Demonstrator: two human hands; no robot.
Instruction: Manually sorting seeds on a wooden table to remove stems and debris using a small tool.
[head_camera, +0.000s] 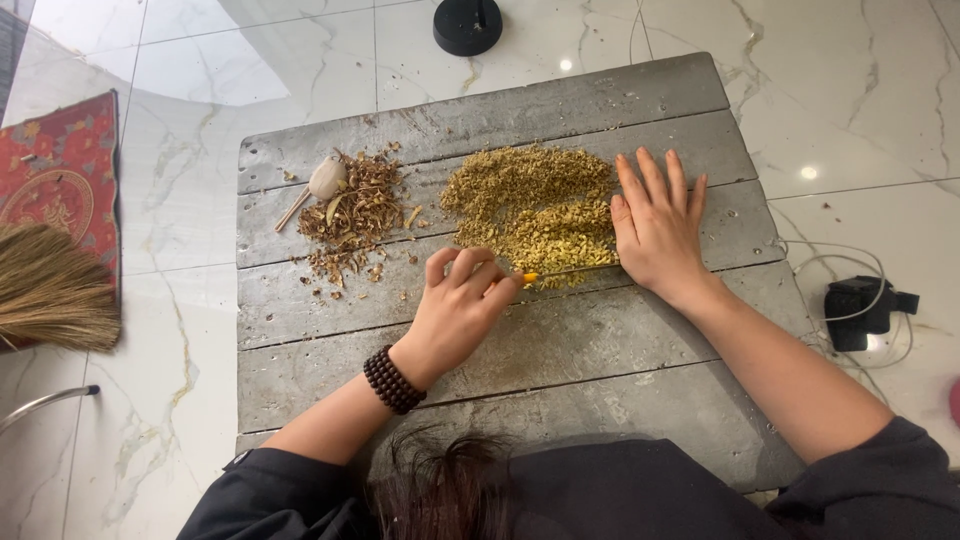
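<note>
While the left hand (455, 305) pinches a thin stick-like tool with an orange tip (530, 277), fingers curled shut around it, the right hand (655, 225) lies flat and open, fingers spread, palm down on the right edge of the yellow-green pile of chopped dried herb (530, 205). That pile sits in the middle of the grey wooden board (560, 350), towards its far edge; the tool's tip touches the pile's near edge. A smaller brown heap of dried husks (350, 215) lies towards the board's left side, with a small wooden spoon (320, 182) resting at its far-left corner. A dark bead bracelet (393, 380) circles the left wrist. The herb looks light, loose and crumbly, I would say; it will scatter rather than lift, so it is better pushed or scooped than gripped. The tool seems stiff and slender, best held near its middle as a pen is. A straw broom (50, 290) lies off the board's left edge on the marble floor (860, 90)
</note>
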